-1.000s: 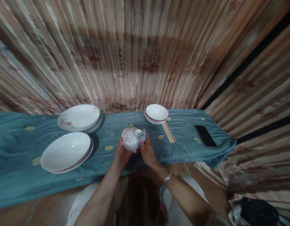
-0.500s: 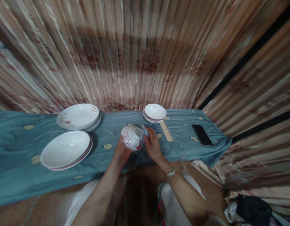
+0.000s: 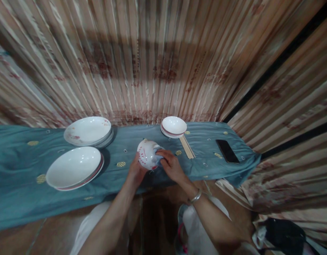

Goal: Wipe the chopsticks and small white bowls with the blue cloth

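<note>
A small white bowl (image 3: 145, 154) with red marks on its outside is tilted over above the table's front part. My left hand (image 3: 137, 170) grips it from the left, closed round its rim. On the bowl's right side my right hand (image 3: 172, 164) pinches a light blue cloth (image 3: 157, 156) and presses it against the outer surface. The bowl's inside is turned away from view, and part of the cloth is hidden by my right fingers.
Stacked plates (image 3: 87, 130) and large bowls (image 3: 74, 168) stand on the left of the blue tablecloth (image 3: 121, 184). Small stacked bowls (image 3: 174, 125) sit behind my right hand, beside chopsticks (image 3: 187, 147). Further right lies a black phone (image 3: 227, 151). A pleated curtain (image 3: 153, 63) hangs behind.
My right hand has shifted slightly down with the cloth, which now lies further across the bowl's side. My left hand holds the bowl in nearly the same place.
</note>
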Motion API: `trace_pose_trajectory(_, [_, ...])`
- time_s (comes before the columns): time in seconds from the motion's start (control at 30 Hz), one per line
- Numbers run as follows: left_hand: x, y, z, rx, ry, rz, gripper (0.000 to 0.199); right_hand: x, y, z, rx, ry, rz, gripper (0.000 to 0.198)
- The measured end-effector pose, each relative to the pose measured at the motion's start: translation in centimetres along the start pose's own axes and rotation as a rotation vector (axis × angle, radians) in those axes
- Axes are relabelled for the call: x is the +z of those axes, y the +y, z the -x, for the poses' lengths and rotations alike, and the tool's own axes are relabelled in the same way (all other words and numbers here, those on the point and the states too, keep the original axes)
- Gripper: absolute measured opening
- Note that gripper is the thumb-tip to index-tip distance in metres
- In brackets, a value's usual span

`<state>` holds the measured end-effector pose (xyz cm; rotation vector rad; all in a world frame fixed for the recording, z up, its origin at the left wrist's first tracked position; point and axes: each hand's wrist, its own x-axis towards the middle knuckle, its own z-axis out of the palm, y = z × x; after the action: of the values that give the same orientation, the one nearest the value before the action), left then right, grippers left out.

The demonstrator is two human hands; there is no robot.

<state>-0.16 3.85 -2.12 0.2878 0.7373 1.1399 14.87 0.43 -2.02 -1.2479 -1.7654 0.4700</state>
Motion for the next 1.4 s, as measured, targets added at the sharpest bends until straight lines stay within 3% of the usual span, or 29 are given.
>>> trace_pose_trajectory(0.2, [-0.2, 0.1, 0.0, -0.011, 0.01, -0.039, 0.044, -1.4, 0.7, 0.5, -0.059, -0.008, 0.222, 0.033])
trace_pose_trajectory(0.43, [-0.1, -0.6, -0.2, 0.024, -0.044, -0.018, 0.039, -1.9, 0.3, 0.5, -0.044, 0.155, 0.222, 0.044])
trace_pose_trajectory(0.63, [0.0, -1.1, 0.2, 0.08, -0.1, -0.083, 0.037, -0.3, -1.4, 0.1, -0.139, 0.004, 0.243, 0.042])
trace_pose_trajectory(0.83, [0.4, -1.1, 0.7, 0.094, -0.111, -0.066, 0.041, 0.0, -0.3, -0.9, -0.04, 0.119, 0.174, 0.039])
trace_pose_trajectory(1.03, [0.8, -1.3, 1.1, 0.103, -0.125, -0.075, 0.034, 0.4, 1.6, -1.1, 0.16, 0.231, 0.113, 0.037])
trace_pose_trajectory(1.23, [1.1, -1.6, 1.0, 0.101, -0.097, -0.024, 0.035, 0.5, 1.8, -0.1, 0.391, 0.206, 0.12, 0.031])
trace_pose_trajectory(1.4, [1.1, -1.4, 0.8, 0.067, -0.059, 0.014, 0.039, 0.7, 1.4, 1.3, 0.414, 0.133, 0.192, 0.023])
